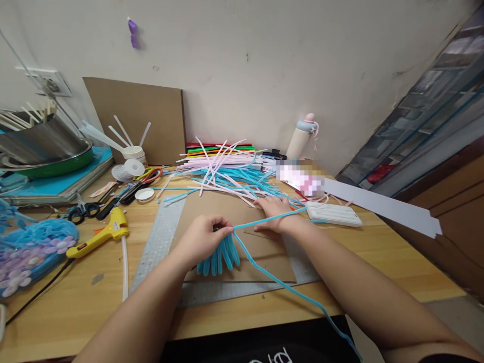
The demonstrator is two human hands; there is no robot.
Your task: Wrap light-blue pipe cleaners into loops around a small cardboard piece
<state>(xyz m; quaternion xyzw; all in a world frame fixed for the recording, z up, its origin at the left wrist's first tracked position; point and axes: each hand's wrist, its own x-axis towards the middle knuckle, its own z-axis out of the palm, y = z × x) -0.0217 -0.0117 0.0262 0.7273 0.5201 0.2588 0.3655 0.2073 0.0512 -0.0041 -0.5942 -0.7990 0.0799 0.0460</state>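
Observation:
My left hand (209, 234) is closed in a pinch on a bunch of looped blue pipe cleaners (219, 257), whose rounded loops hang below the fingers. Two long blue strands extend from the pinch. One strand (270, 220) runs right, passing in front of my right wrist; the other (287, 287) trails down toward the lower right, over the table edge. My right hand (273, 212) rests palm down at the right side of a brown cardboard sheet (242, 267), thumb and fingers apart. Its palm side is hidden.
Pink, white and blue pipe cleaners (227, 174) are heaped behind the cardboard. At left lie a yellow glue gun (100, 234), black scissors (83, 209) and a blue flowered piece (38, 252). A white power strip (335, 214) and a bottle (300, 138) stand right. Underneath is a grey cutting mat (151, 252).

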